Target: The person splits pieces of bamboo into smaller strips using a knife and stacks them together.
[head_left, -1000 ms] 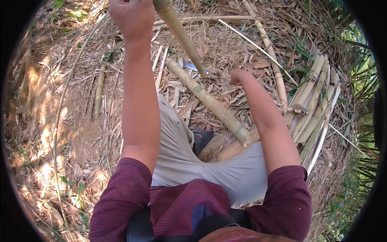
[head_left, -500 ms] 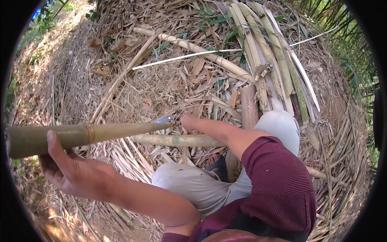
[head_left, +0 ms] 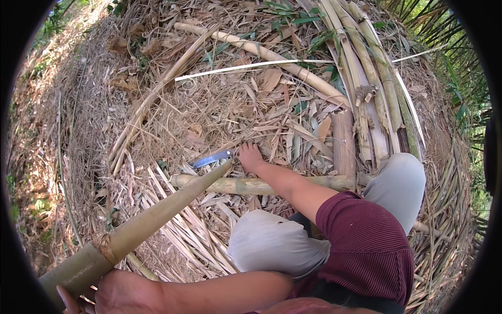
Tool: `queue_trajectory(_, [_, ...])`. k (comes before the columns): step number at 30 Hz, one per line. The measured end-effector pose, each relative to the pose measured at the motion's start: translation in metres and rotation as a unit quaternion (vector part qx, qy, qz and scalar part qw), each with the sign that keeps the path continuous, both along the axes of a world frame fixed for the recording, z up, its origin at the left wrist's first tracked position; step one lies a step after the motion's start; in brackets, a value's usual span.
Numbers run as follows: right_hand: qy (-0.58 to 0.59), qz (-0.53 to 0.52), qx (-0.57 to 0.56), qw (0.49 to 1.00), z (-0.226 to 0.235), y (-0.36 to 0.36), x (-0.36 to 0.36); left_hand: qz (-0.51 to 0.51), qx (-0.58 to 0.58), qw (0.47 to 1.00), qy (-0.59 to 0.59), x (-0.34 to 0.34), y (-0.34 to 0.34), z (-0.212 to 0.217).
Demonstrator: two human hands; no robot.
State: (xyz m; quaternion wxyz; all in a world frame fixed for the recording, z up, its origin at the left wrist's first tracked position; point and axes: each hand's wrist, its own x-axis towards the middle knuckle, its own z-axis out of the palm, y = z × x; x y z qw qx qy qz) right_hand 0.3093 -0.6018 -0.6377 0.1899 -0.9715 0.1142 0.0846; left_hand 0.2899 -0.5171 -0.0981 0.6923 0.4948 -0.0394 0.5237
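Note:
A thick green-brown bamboo pole (head_left: 157, 220) slants from the lower left toward the middle, its thin end just below the knife. My left hand (head_left: 117, 293) is closed round its thick end, with part of the fingers hidden behind the pole. Farther in, my right hand (head_left: 251, 158) is closed low over the leaf litter, at the handle end of a knife (head_left: 212, 158). The knife's bluish steel blade points left. Most of the handle is hidden by my fingers. Whether the blade touches the pole I cannot tell.
A cut bamboo length (head_left: 240, 186) lies crosswise before my knees, beside a short brown log (head_left: 343, 141). Split bamboo pieces (head_left: 366, 89) are stacked at the far right. Pale thin strips (head_left: 188, 235) lie left of my knee, and a long white strip (head_left: 251, 67) lies farther off.
My left hand has lowered and drawn nearer, tilting the bamboo pole from nearly level to a slant. More of the knife blade shows. The whole view has shifted slightly.

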Motion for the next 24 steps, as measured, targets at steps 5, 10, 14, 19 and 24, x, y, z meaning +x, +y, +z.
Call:
queue_trajectory(5, [0.146, -0.008, 0.097, 0.984, 0.03, -0.007, 0.011, -0.01, 0.0, 1.0, -0.021, -0.001, -0.016, -0.002])
queue_trajectory(10, [0.149, -0.091, 0.357, 0.918, 0.089, -0.021, -0.009, -0.061, -0.017, 0.998, 0.016, 0.008, 0.04, -0.006])
queue_trajectory(14, [0.077, -0.121, 0.35, 0.926, 0.145, -0.036, -0.054, -0.113, 0.041, 0.993, -0.001, 0.006, 0.022, -0.02])
queue_trajectory(19, [0.051, -0.221, 0.306, 0.925, 0.262, -0.095, -0.154, -0.113, 0.022, 0.993, 0.029, -0.001, -0.024, -0.008])
queue_trajectory(24, [-0.075, -0.306, 0.248, 0.916, 0.405, -0.174, -0.23, -0.162, 0.049, 0.986, 0.012, 0.007, -0.041, -0.03])
